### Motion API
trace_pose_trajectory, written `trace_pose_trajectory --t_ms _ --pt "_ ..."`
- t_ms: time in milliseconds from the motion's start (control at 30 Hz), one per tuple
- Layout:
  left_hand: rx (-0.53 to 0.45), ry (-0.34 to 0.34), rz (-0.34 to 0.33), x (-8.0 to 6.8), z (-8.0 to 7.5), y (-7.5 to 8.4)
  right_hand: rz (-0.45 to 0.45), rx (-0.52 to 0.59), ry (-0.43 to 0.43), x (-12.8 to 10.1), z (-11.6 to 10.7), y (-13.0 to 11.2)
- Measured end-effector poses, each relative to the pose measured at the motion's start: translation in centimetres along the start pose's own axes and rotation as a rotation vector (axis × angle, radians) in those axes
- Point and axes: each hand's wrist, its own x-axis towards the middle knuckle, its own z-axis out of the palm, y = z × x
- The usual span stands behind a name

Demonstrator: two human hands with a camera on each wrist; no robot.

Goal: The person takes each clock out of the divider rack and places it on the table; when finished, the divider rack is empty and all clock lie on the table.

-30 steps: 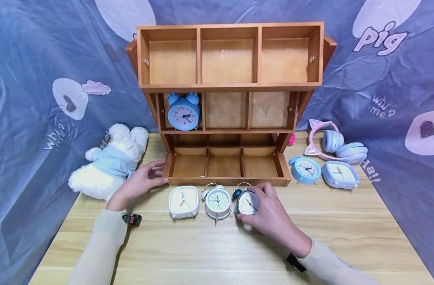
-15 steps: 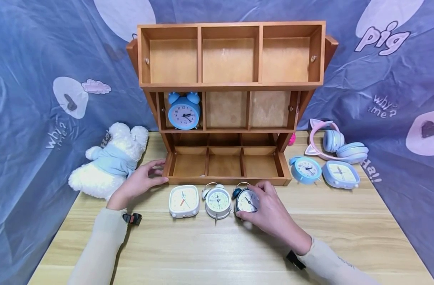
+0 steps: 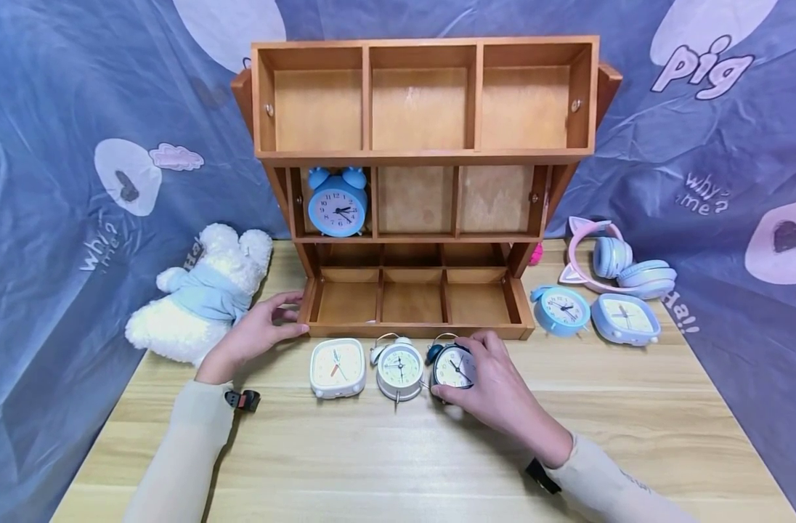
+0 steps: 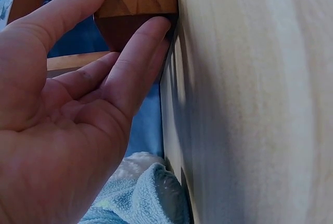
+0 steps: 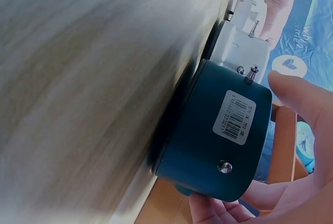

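Dark-teal alarm clock point(image 3: 452, 367) stood on the wooden table point(image 3: 633, 436), gripped by the curled fingers of the right hand point(image 3: 496, 388). Immediately to that hand's left stood a white round clock point(image 3: 400, 370), then a cream square clock point(image 3: 336, 369). The left hand point(image 3: 257, 335) lay with straight fingers touching the front left corner of the wooden shelf unit point(image 3: 424, 145), a plush toy point(image 3: 202, 298) beside it.

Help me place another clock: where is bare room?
Free: the wooden shelf's middle-row centre and right cubbies, top row, bottom tray; the near tabletop. Crowded: three clocks along the tray's front, dark teal clock in the right hand.
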Motion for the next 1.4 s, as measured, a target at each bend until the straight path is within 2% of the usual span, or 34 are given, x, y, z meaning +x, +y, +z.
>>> trace_pose_trajectory --t_ms 367,633,867,1400 --pt "-0.017 -0.002 0.005 0.0 0.0 -0.1 0.026 -0.005 0.002 0.3 0.0 -0.3" --pt "-0.004 0.001 0.014 0.1 0.0 -0.4 -0.005 0.021 0.023 1.1 -0.5 -1.3" --pt "-0.008 0.007 0.018 0.0 0.1 -0.4 -0.043 0.025 0.016 2.7 -1.4 -3.1" --pt "0.007 0.012 0.001 -0.2 0.1 -0.1 -0.093 0.149 0.036 5.8 -2.8 -8.1"
